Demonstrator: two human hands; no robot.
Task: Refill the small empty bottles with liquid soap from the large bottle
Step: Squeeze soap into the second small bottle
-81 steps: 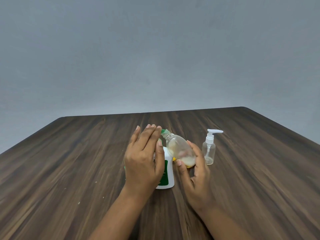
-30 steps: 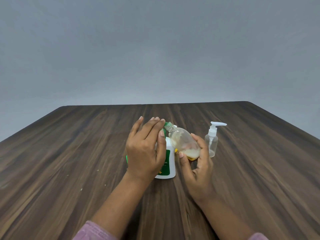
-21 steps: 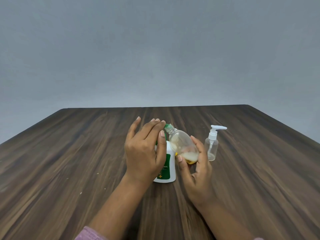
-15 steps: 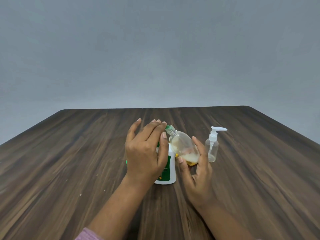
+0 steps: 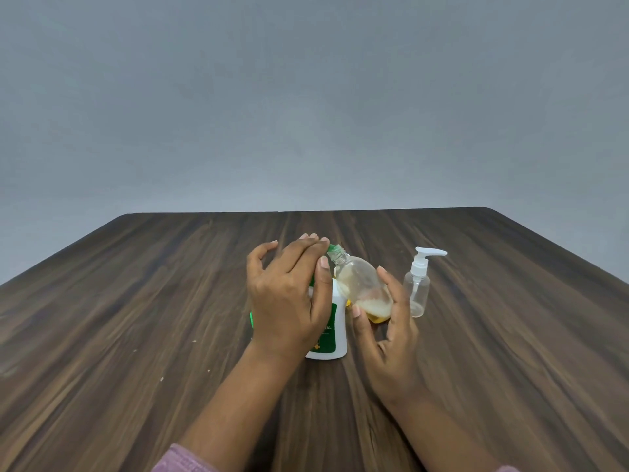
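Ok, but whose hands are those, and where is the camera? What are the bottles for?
Those are a person's own two hands, not a machine. The camera sits on the person's head and looks down, so you see what they see. On the wooden table stands a big white bottle with a green label, half hidden behind the left hand. The right hand holds a small clear bottle, tilted, with a little yellowish soap at its bottom. The left hand's fingers pinch the green cap at its neck. To the right stands a pump bottle, clear with a white top, and nobody is touching it. The job is filling small bottles with soap.
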